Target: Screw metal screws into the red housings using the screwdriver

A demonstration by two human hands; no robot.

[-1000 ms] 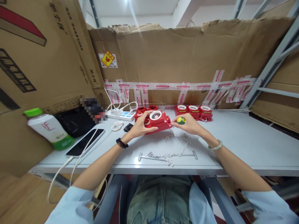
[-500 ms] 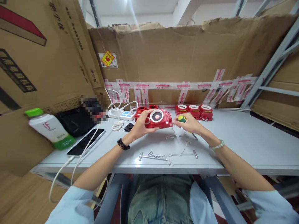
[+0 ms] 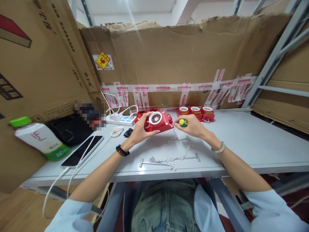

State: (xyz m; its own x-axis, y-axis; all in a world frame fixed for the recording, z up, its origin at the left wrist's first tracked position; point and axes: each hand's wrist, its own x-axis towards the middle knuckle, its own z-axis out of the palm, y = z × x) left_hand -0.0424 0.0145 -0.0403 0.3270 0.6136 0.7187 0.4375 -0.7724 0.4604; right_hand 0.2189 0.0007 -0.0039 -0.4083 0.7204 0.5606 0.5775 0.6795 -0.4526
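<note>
My left hand (image 3: pixel 140 131) grips a red housing (image 3: pixel 163 123) from its left side, holding it tilted above the table. A white ring with a dark round centre (image 3: pixel 155 118) is on its face. Close to the housing's right end is my right hand (image 3: pixel 193 125), wrapped round a screwdriver with a green and yellow handle (image 3: pixel 183 122); its shaft cannot be made out. A white cord hangs below the housing. On the table under my hands lie metal T-shaped bars (image 3: pixel 155 163) with white cords, and several small screws (image 3: pixel 152 159).
Several similar red housings (image 3: pixel 195 113) stand at the back right, with more red parts behind my left hand. A power strip (image 3: pixel 122 120), coiled white cable (image 3: pixel 116 131), phone (image 3: pixel 83 150) and bottle (image 3: pixel 41 138) are on the left. Cardboard (image 3: pixel 154 58) walls the back.
The whole view has shifted slightly, so things appear further left. Both hands keep their hold. A dark rod end seen below my right hand earlier no longer shows.
</note>
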